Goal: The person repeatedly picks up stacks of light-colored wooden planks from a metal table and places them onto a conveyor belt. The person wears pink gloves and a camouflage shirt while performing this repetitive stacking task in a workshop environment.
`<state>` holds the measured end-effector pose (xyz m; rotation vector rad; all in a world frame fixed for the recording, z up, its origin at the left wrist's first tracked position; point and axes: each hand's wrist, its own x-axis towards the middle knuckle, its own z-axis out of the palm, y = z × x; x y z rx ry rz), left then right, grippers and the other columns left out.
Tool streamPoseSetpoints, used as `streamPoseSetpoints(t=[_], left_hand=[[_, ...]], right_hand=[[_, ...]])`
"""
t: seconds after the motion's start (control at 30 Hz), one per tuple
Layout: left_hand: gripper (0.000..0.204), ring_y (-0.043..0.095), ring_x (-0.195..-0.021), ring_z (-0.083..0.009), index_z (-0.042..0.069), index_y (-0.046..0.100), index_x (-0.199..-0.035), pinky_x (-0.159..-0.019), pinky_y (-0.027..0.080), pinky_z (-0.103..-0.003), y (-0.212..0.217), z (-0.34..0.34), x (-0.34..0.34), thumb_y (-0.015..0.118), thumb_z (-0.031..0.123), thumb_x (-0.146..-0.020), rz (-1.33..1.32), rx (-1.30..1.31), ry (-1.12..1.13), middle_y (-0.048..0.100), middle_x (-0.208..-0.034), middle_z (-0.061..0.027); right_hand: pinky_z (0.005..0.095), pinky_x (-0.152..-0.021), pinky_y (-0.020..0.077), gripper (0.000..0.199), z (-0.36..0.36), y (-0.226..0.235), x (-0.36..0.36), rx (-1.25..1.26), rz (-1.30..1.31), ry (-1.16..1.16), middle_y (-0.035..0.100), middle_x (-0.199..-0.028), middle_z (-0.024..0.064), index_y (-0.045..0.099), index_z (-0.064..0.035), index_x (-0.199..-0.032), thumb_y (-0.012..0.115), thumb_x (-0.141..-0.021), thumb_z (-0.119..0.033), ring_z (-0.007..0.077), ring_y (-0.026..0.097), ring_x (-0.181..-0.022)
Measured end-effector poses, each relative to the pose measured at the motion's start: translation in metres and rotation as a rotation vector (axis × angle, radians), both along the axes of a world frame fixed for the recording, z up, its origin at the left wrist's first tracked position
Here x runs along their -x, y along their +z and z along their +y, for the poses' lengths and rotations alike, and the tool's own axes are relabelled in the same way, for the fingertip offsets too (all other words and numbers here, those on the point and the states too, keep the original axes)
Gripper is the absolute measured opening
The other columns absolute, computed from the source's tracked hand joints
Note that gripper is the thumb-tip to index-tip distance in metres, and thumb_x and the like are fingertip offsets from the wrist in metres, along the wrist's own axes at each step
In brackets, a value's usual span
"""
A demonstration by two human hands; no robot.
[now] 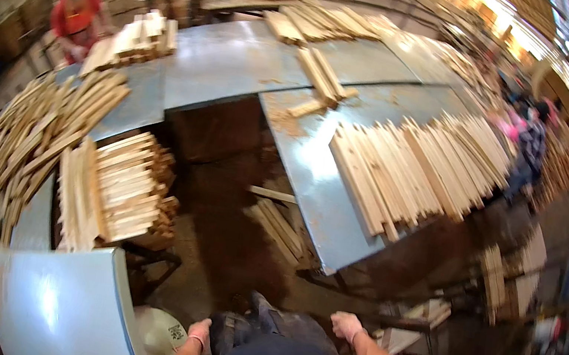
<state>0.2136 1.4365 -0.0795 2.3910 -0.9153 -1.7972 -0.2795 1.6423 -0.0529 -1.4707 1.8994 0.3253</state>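
The left hand (198,331) and right hand (347,327) look curled; I cannot tell whether they grip anything. This seems a pause in handling: wooden strips (413,170) lie rowed on the desk (343,241) ahead, so lifting any likely calls for stepping closer

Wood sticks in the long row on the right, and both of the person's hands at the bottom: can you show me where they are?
Wood sticks (417,171): head view, middle of the row.
Left hand (200,331): head view, back of it.
Right hand (347,326): head view, back of it.
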Motion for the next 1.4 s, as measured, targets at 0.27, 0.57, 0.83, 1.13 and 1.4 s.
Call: streamPoseSetpoints(t=[0.27, 0.57, 0.83, 1.13, 1.4], left_hand=[[0.031, 0.044, -0.055, -0.0134, 0.022, 0.057, -0.080, -0.053, 0.033, -0.032, -0.007, -0.152, 0.050, 0.072, 0.041, -0.099, 0.341, 0.087, 0.163, 0.052, -0.068, 0.0040], [0.030, 0.053, -0.066, -0.0202, 0.010, 0.065, -0.074, -0.064, 0.044, -0.040, -0.007, -0.077, 0.075, 0.075, 0.032, -0.091, 0.083, -0.098, -0.089, 0.057, -0.072, -0.0004], [0.034, 0.062, -0.078, -0.0267, -0.001, 0.070, -0.087, -0.075, 0.049, -0.045, 0.001, -0.077, 0.134, 0.072, 0.032, -0.094, -0.234, -0.257, -0.453, 0.068, -0.084, -0.0092], [0.052, 0.060, -0.139, -0.0325, -0.010, 0.062, -0.144, -0.120, 0.043, -0.040, 0.118, -0.215, 0.452, 0.065, 0.020, -0.102, 0.157, 0.449, -0.646, 0.065, -0.148, -0.0226], [0.076, 0.045, -0.149, -0.0467, -0.004, 0.050, -0.156, -0.127, 0.033, -0.051, 0.027, -0.280, 0.607, 0.073, 0.042, -0.100, 0.027, 0.868, -1.099, 0.050, -0.161, -0.0292]], right_hand=[[0.0421, -0.069, 0.0517, 0.029, -0.020, -0.004, 0.049, 0.025, -0.206, -0.345, 0.066, -0.085, 0.0105, 0.067, -0.0083, -0.116, 0.065, -0.102, -0.034, 0.0257, 0.067, -0.078], [0.0421, -0.125, 0.0383, 0.086, -0.109, 0.058, 0.185, 0.254, -0.256, -1.171, 0.049, -0.163, 0.0271, 0.036, 0.0029, -0.165, 0.073, -0.098, -0.035, 0.0375, 0.045, -0.154], [0.0415, -0.125, 0.0383, 0.093, -0.166, 0.085, 0.381, 0.649, 0.036, -1.425, 0.044, -0.165, 0.0292, 0.030, -0.0045, -0.169, 0.078, -0.095, -0.035, 0.0409, 0.045, -0.153], [0.0458, -0.124, 0.0400, 0.095, -0.171, 0.008, 0.538, 0.862, 0.130, -1.467, 0.042, -0.166, 0.0300, 0.028, -0.0078, -0.170, 0.076, -0.095, -0.039, 0.0448, 0.044, -0.151], [0.0426, -0.122, 0.0416, 0.079, -0.171, 0.000, 0.555, 0.907, 0.187, -1.408, 0.048, -0.162, 0.0283, 0.038, -0.0029, -0.165, 0.065, -0.103, -0.044, 0.0426, 0.049, -0.148]])
